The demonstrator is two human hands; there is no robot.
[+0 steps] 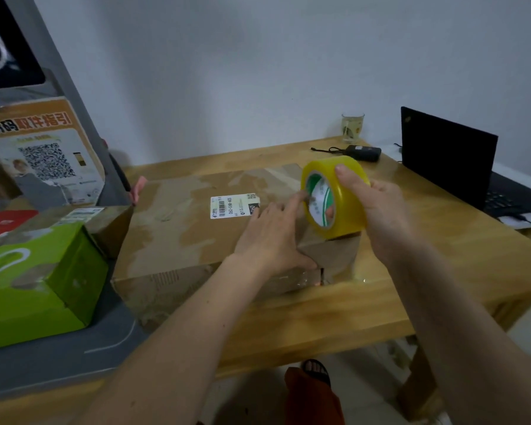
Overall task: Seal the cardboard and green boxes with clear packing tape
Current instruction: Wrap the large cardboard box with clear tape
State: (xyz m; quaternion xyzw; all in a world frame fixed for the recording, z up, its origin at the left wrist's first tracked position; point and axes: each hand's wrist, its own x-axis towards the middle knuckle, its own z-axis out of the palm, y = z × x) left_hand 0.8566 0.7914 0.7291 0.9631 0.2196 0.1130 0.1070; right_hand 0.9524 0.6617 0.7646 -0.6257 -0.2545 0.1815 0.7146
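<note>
Left hand [273, 237] flat on cardboard box [181, 228], fingers straight; right hand [377, 207] grips tape roll [334, 197].

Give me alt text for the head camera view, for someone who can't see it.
A person's right hand grips a roll of tape above the right end of a flat cardboard box on a wooden table, while the left hand presses flat on the box top. A green box sits to the left and a laptop at far right.

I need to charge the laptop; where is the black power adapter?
The black power adapter lies at the wooden table's far right, between the drinking glass and the open laptop.
</note>
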